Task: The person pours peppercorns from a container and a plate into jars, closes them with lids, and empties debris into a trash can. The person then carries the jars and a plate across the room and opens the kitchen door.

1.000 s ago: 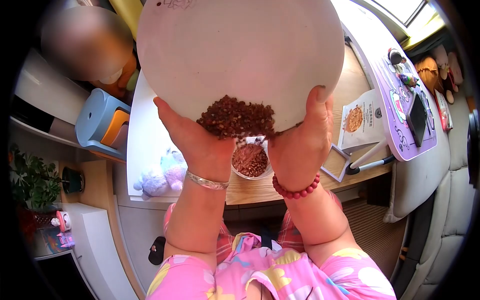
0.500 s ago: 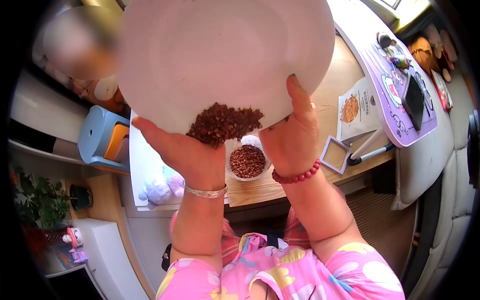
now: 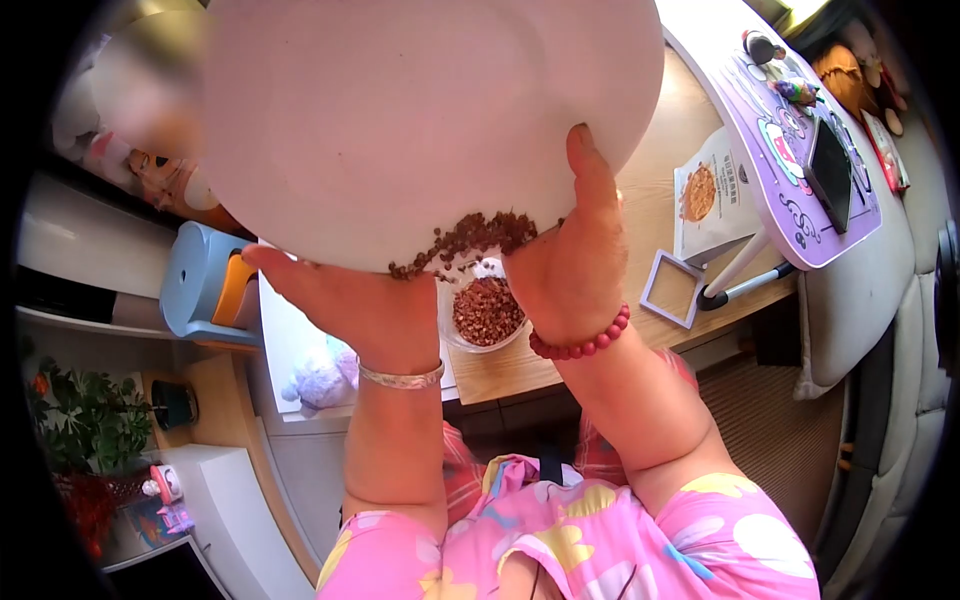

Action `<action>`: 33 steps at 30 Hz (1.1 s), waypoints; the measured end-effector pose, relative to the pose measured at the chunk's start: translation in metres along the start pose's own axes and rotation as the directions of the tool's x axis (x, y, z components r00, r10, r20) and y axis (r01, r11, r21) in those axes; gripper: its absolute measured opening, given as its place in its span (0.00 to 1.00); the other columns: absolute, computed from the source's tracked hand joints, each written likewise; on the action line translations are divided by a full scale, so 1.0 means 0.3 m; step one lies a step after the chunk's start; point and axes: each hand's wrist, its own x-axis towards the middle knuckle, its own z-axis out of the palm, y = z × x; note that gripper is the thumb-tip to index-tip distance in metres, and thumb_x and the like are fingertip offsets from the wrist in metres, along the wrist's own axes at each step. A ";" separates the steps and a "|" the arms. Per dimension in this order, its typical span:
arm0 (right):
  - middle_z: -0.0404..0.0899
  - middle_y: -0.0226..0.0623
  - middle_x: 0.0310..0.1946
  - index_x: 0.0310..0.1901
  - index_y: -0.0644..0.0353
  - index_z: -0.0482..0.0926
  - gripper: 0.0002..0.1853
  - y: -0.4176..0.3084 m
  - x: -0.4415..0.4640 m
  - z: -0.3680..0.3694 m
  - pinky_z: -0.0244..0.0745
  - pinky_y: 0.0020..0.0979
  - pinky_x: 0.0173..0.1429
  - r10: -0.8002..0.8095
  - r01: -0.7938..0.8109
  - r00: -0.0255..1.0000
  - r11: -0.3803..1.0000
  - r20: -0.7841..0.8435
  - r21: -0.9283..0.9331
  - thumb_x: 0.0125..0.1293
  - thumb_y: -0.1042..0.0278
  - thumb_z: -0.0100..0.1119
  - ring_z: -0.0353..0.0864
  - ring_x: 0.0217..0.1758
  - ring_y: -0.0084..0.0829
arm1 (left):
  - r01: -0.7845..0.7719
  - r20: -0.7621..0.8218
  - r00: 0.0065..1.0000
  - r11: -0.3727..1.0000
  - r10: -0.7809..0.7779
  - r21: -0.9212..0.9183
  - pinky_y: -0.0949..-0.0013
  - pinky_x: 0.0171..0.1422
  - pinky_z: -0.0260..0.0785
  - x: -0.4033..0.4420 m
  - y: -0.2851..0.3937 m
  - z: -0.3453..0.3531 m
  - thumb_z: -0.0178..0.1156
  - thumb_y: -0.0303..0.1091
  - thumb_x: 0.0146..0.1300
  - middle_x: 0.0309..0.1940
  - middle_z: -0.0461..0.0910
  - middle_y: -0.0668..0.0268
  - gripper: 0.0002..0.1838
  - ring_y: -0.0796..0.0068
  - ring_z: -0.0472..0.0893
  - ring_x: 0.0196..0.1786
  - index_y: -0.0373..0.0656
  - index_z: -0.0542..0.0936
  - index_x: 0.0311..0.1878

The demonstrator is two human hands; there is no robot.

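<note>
A large white plate [image 3: 420,120] is held up and tilted toward me, with a small heap of reddish-brown grains [image 3: 482,232] at its lower edge. My left hand [image 3: 355,310] grips the plate's lower left rim, its thumb on the face. On the lower right rim my right hand [image 3: 575,245] holds the plate, thumb up. Grains are dropping between my wrists toward a clear bowl [image 3: 450,325], which stands on the wooden table and holds many more such grains.
A printed packet [image 3: 710,195] and an empty small frame [image 3: 671,290] lie on the wooden table [image 3: 650,205]. At right stands a purple folding table [image 3: 790,170] with a dark tablet. A blue stool [image 3: 195,280] and a plush toy [image 3: 325,375] are at left.
The heap on the plate has become smaller as grains slid off toward the bowl. Plate and hands have shifted left in view.
</note>
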 end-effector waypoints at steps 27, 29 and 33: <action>0.70 0.36 0.52 0.58 0.63 0.63 0.21 -0.038 -0.006 0.006 0.63 0.37 0.59 0.026 -0.004 0.986 0.991 0.166 -0.132 0.66 0.63 0.47 0.68 0.57 0.32 | 0.014 -0.362 0.931 0.988 0.044 0.155 0.56 0.63 0.59 0.037 -0.012 0.034 0.43 0.58 0.61 0.59 0.66 0.69 0.29 0.66 0.64 0.61 0.50 0.66 0.59; 0.70 0.34 0.53 0.58 0.61 0.63 0.21 -0.029 0.012 -0.028 0.62 0.37 0.60 0.060 -0.052 0.977 0.998 0.206 -0.041 0.64 0.65 0.48 0.67 0.58 0.32 | 0.005 -0.267 0.964 0.997 0.014 0.071 0.54 0.65 0.54 0.012 -0.011 0.026 0.43 0.62 0.60 0.62 0.61 0.70 0.32 0.67 0.60 0.63 0.52 0.63 0.62; 0.69 0.32 0.54 0.58 0.59 0.64 0.22 -0.006 0.022 -0.044 0.60 0.37 0.62 0.044 -0.062 0.984 0.993 0.172 0.102 0.64 0.65 0.50 0.65 0.59 0.32 | -0.006 -0.116 0.993 0.998 0.013 0.067 0.53 0.67 0.51 -0.011 -0.012 0.018 0.43 0.63 0.60 0.64 0.58 0.72 0.34 0.67 0.58 0.65 0.54 0.61 0.64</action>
